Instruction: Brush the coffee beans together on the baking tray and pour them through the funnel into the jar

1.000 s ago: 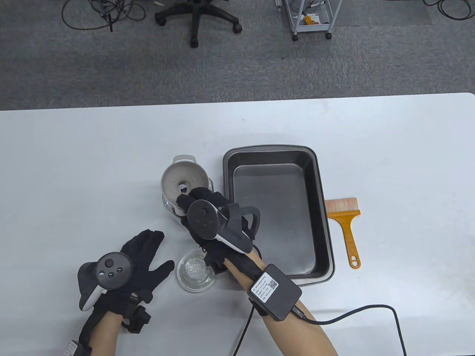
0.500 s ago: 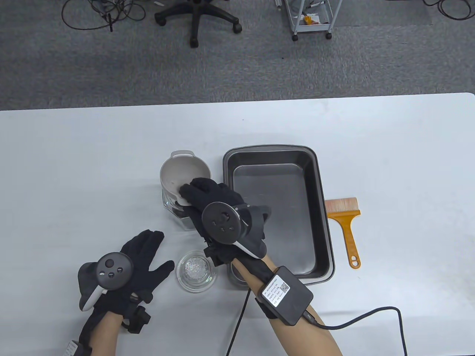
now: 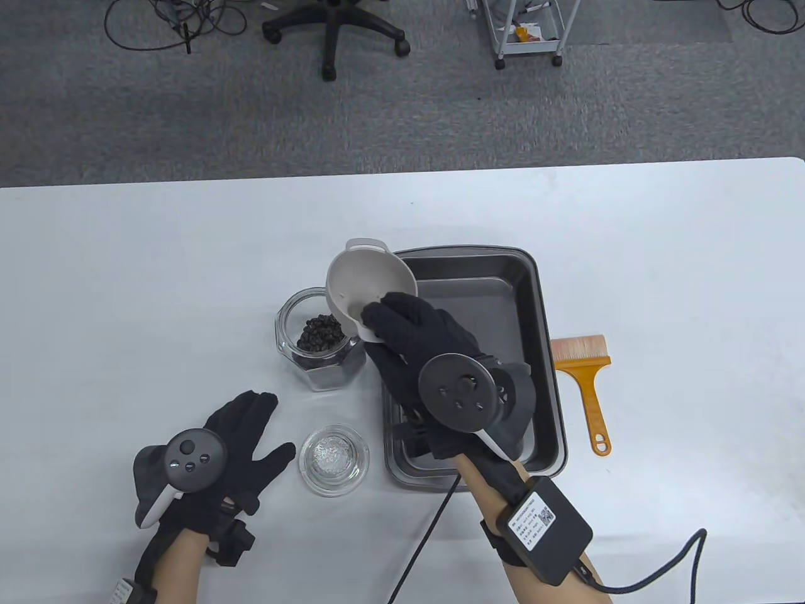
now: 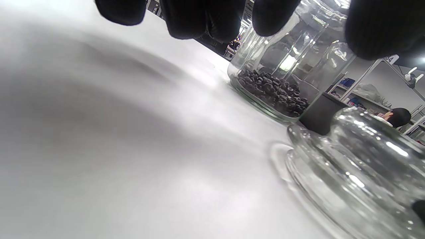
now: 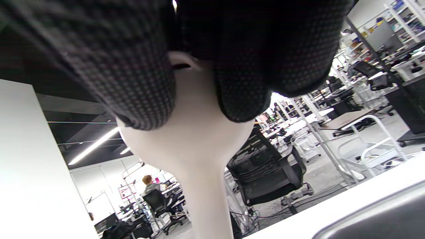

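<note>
My right hand [image 3: 409, 327] grips the white funnel [image 3: 368, 286] by its near rim and holds it tilted in the air, over the gap between the jar and the tray. In the right wrist view the funnel [image 5: 196, 146] fills the middle under my fingers [image 5: 242, 93]. The glass jar [image 3: 317, 346] stands uncovered on the table with dark coffee beans [image 3: 319, 332] at its bottom; the jar [image 4: 282, 76] shows the beans [image 4: 272, 93] in the left wrist view too. The dark baking tray [image 3: 541, 327] lies right of the jar. My left hand [image 3: 251, 434] rests flat on the table, fingers spread.
A glass lid [image 3: 333, 460] lies on the table beside my left thumb, close to the tray's near left corner. An orange-handled brush [image 3: 588, 377] lies right of the tray. A cable [image 3: 660, 585] trails from my right wrist. Chairs and a cart stand on the floor beyond the table.
My right hand has lifted the funnel off the jar and carried it right and away from me, toward the tray; the beans in the jar now show. The left hand has not moved.
</note>
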